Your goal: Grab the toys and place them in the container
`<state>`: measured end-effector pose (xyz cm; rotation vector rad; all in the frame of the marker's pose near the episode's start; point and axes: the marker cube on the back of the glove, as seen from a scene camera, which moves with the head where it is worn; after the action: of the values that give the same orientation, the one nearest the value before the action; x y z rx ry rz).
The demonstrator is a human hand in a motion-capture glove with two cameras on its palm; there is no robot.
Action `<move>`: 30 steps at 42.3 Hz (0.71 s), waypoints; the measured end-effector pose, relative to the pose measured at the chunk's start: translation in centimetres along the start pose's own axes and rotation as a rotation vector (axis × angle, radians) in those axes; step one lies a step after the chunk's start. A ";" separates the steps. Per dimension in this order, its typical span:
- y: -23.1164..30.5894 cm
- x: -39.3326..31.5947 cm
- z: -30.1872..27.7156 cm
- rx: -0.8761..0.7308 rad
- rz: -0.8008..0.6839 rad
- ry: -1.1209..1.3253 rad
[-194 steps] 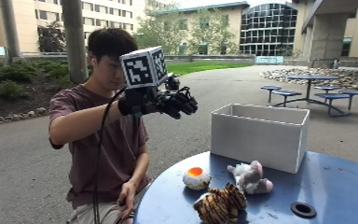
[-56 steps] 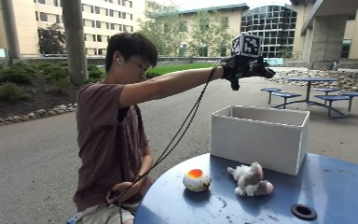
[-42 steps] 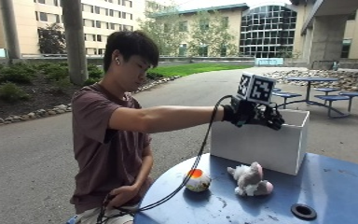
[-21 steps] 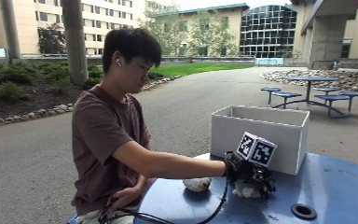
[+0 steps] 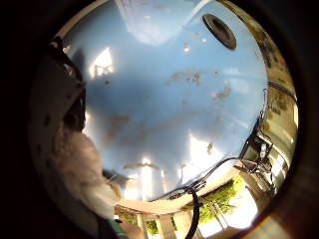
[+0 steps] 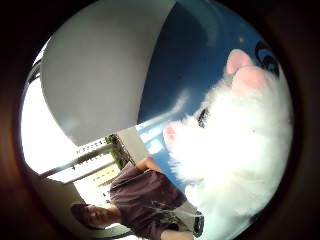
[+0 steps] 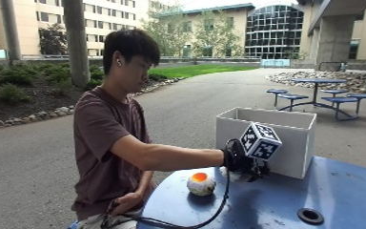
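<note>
In the outside view my gloved right hand [image 7: 238, 161] is low over the blue table [image 7: 335, 191], just in front of the white container [image 7: 269, 138]. Its fingers curl down around a white plush toy [image 7: 233, 176], of which only a small white patch shows under the glove. The thumb side palm view is largely filled by that fluffy toy [image 6: 235, 150] with pink ears, close to the palm, with the container wall [image 6: 100, 75] beside it. The toy [image 5: 75, 159] also shows at the edge of the other palm view. A white ball toy [image 7: 200, 183] with an orange top lies on the table to the left of the hand.
A round black hole [image 7: 310, 215] sits in the table top nearer the front right, also seen as the hole [image 5: 219, 30] on the blue table surface [image 5: 174, 99]. The person's bare hand [image 7: 127, 202] rests low by the table's left edge.
My hand has come down from high above the container to the table and closed over the white plush toy. The striped toy seen earliest is no longer on the table.
</note>
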<state>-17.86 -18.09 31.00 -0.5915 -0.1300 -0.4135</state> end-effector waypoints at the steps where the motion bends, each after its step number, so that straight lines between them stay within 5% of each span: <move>1: 0.4 -0.4 -0.8 0.009 -0.003 -0.009; 14: 3.5 -8.7 -17.1 0.284 -0.017 0.072; 23: -0.1 -17.0 -25.1 0.418 -0.008 0.202; 30: -5.5 -22.3 -25.9 0.455 -0.014 0.244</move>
<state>-40.36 -29.26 7.18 -0.0902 0.0072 -0.4484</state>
